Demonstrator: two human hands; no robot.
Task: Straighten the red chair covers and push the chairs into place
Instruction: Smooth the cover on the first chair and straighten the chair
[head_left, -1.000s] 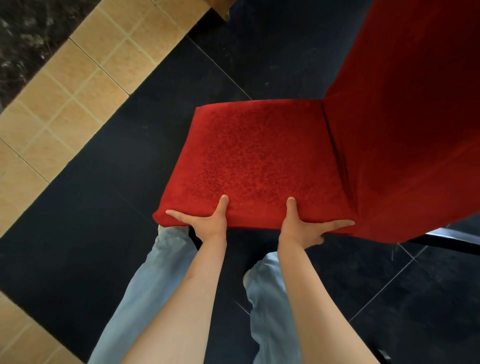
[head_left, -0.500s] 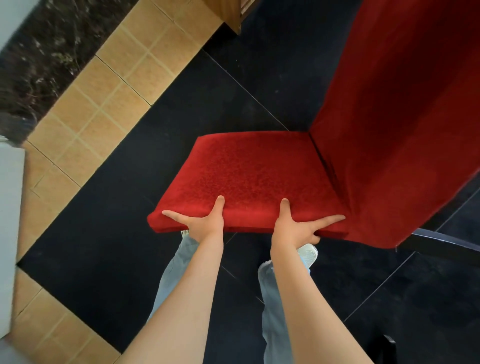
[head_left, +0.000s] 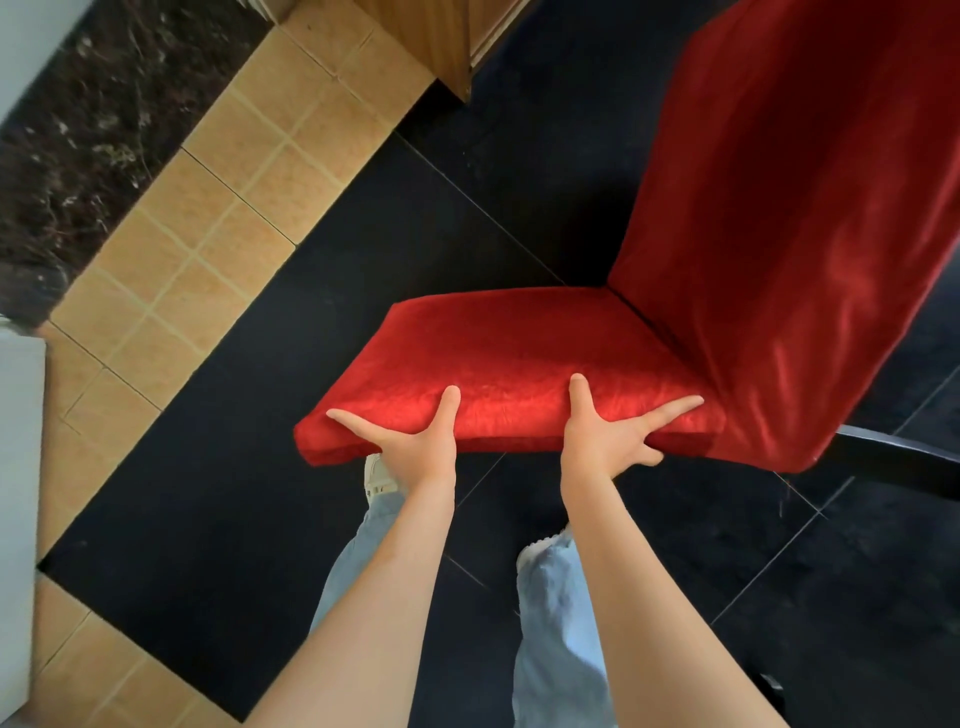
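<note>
A chair in a red cover stands on the dark floor in front of me, its seat (head_left: 509, 353) level and its tall backrest (head_left: 779, 234) rising at the right. My left hand (head_left: 415, 441) grips the seat's near edge, thumb on top, forefinger stretched left along the edge, the other fingers under it. My right hand (head_left: 608, 441) grips the same edge closer to the backrest, thumb up and forefinger stretched right. The cover lies smooth on the seat, with faint creases near my thumbs.
A wooden cabinet corner (head_left: 441, 47) stands beyond the chair. Tan tiles (head_left: 208, 223) border the dark floor at the left, with a white edge (head_left: 18, 467) at the far left. A black chair leg (head_left: 893, 452) juts out at the right. My legs and shoes are below the seat.
The seat now sits lower and flatter in view, farther from me, and more tan tile and the wooden cabinet show at the top. Both hands keep the same grip.
</note>
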